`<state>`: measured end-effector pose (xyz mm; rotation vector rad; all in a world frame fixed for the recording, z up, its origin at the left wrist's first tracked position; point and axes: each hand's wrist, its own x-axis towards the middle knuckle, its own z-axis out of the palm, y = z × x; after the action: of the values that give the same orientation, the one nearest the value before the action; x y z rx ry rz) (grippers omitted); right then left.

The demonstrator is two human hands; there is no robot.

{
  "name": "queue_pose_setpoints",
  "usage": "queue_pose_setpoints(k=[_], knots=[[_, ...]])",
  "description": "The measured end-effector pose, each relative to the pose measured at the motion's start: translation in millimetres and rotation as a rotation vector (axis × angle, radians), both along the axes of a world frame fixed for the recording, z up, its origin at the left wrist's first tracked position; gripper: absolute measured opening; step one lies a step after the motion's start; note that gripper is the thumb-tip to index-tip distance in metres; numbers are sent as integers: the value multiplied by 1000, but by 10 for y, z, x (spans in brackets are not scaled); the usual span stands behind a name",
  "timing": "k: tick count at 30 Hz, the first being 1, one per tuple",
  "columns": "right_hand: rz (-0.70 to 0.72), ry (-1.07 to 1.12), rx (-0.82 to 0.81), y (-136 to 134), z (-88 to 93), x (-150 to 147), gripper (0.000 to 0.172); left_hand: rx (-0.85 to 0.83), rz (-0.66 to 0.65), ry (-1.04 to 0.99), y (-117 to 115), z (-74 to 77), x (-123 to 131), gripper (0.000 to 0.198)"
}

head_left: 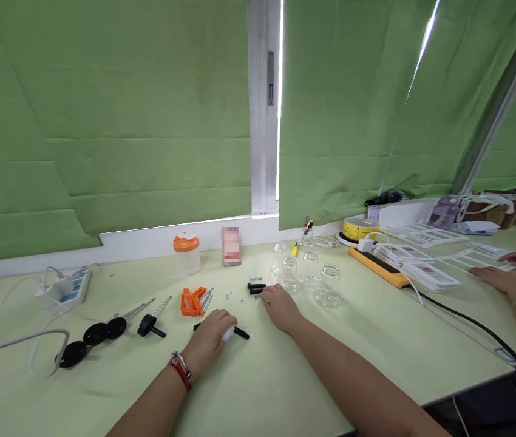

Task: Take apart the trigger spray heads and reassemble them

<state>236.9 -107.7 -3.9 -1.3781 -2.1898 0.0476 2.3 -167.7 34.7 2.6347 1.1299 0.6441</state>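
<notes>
My left hand (210,337) rests on the pale green table (258,388), fingers curled around a small white piece set on a thin black rod (241,332). My right hand (280,305) reaches to small black parts (255,287) and a tiny spring, its fingers bent down onto the table; what they pinch is hidden. Several tiny metal bits (235,297) lie between the hands. An orange tool set (193,301) with metal pins lies just left of them.
Several clear glass jars (306,276) stand beyond my right hand. Black disc-headed rods (103,332) and a power strip (69,289) lie left. An orange-lidded cup (187,253) stands at the back. Another person's hands (508,276) handle white trays right, beside a black cable (462,318).
</notes>
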Motion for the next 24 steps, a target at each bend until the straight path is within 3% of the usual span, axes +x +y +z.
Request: queue_pose_setpoints(k=[5, 15, 24], knots=[[-36, -19, -3, -4, 12, -12, 25, 8, 36, -43, -3, 9, -7, 23], [9, -51, -3, -72, 54, -8, 23, 10, 82, -49, 51, 20, -62, 33], [34, -64, -109, -170, 100, -22, 27, -109, 78, -128, -16, 63, -2, 17]])
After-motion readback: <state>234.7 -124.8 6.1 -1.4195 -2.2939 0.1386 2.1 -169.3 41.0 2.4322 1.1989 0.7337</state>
